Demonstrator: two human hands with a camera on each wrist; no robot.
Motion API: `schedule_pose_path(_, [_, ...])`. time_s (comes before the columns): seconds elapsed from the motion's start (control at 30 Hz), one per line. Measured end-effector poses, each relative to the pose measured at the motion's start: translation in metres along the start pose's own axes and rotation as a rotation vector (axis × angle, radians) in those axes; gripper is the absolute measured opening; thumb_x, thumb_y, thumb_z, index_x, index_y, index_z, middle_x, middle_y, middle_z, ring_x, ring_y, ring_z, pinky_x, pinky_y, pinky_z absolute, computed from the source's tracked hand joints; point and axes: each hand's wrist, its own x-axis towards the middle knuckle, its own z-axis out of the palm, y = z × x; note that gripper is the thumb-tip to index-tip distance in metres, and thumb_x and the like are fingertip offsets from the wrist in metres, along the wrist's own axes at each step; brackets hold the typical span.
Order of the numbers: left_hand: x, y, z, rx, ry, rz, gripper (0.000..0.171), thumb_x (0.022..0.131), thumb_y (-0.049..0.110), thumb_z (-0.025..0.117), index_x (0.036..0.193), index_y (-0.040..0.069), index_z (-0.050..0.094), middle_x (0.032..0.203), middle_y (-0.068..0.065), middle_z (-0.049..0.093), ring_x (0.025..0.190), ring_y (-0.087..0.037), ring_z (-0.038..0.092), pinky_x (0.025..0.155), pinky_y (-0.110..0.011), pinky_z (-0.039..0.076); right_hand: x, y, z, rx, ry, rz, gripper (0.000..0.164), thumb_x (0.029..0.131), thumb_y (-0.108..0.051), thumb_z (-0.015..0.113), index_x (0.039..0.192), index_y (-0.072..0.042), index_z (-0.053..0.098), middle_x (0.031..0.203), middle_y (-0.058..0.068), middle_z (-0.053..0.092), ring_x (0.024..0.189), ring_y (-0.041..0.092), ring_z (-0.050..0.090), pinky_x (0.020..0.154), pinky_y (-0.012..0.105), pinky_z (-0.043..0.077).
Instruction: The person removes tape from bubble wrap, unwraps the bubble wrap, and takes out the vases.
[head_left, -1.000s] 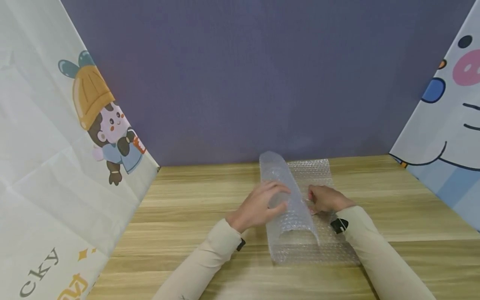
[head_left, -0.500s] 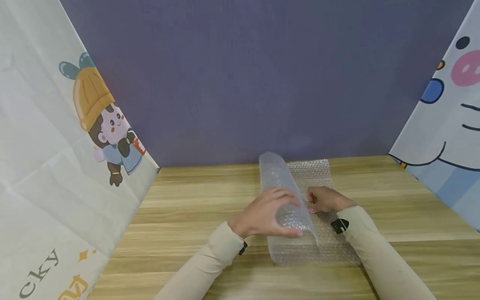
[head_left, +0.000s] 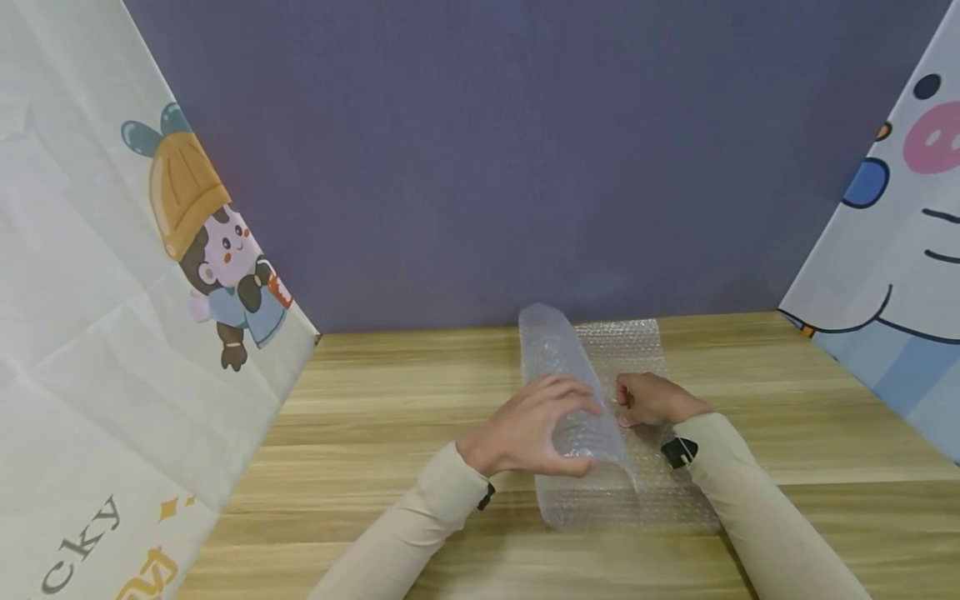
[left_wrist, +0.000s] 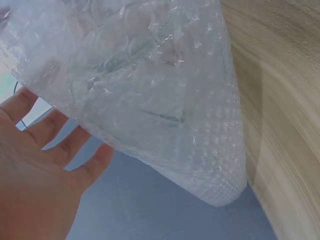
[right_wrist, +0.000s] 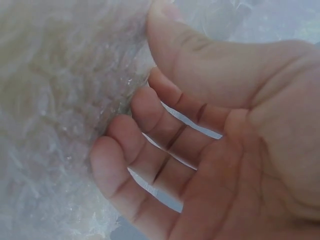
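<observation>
A clear sheet of bubble wrap [head_left: 555, 350] lies folded over on itself, its upper layer raised in a loose curve. My left hand [head_left: 528, 425] arches over this raised layer, thumb and fingers spread apart. In the left wrist view, the fingertips [left_wrist: 100, 155] lie along an edge of the bubble wrap [left_wrist: 165, 100]; the thumb is out of that view. On the right side, my right hand [head_left: 651, 397] has curled fingers and pinches the wrap beside the fold. Its thumb [right_wrist: 170, 30] and bent fingers meet the bubble wrap [right_wrist: 55, 110] in the right wrist view.
The wood-grain table [head_left: 375, 400] extends to both sides of the wrap. A dark purple panel [head_left: 480, 167] stands along its back edge. White sheets with cartoon prints flank it, one left [head_left: 75, 250] and one right [head_left: 922, 275].
My left hand has shifted slightly right and toward me over the fold, its thumb now farther from its fingers. My right hand and the wrap stay nearly where they were.
</observation>
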Motion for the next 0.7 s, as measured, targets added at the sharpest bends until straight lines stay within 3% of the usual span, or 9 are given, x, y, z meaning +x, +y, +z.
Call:
schedule_pose_path(0.17, [-0.001,0.000,-0.002,0.006,0.005,0.009,0.057,0.082,0.052,0.072,0.132,0.025,0.065,0.145,0.004,0.058,0.139,-0.013,0.048,0.125,-0.031,0.031,0.000,-0.001,0.000,0.010,-0.020,0.040,0.028,0.087,-0.017,0.081,0.095,-0.007,0.057,0.081,0.003,0.056,0.070,0.017,0.049,0.062,0.030,0.040])
schedule_pose_path(0.5, [-0.003,0.001,-0.006,-0.006,0.044,0.037,0.051,0.082,0.045,0.071,0.128,0.024,0.067,0.137,0.007,0.063,0.132,-0.010,0.052,0.120,-0.028,0.036,0.001,0.001,0.002,0.017,-0.024,0.027,0.028,0.087,-0.018,0.081,0.096,-0.008,0.056,0.082,0.003,0.056,0.070,0.017,0.050,0.062,0.030,0.040])
schedule_pose_path(0.7, [-0.003,0.000,-0.012,-0.015,0.106,0.076,0.044,0.082,0.037,0.069,0.123,0.022,0.070,0.129,0.006,0.067,0.125,-0.012,0.058,0.113,-0.026,0.043,0.001,-0.001,0.002,0.004,-0.028,0.036,0.029,0.088,-0.020,0.081,0.097,-0.008,0.056,0.083,0.003,0.057,0.070,0.017,0.050,0.062,0.030,0.040])
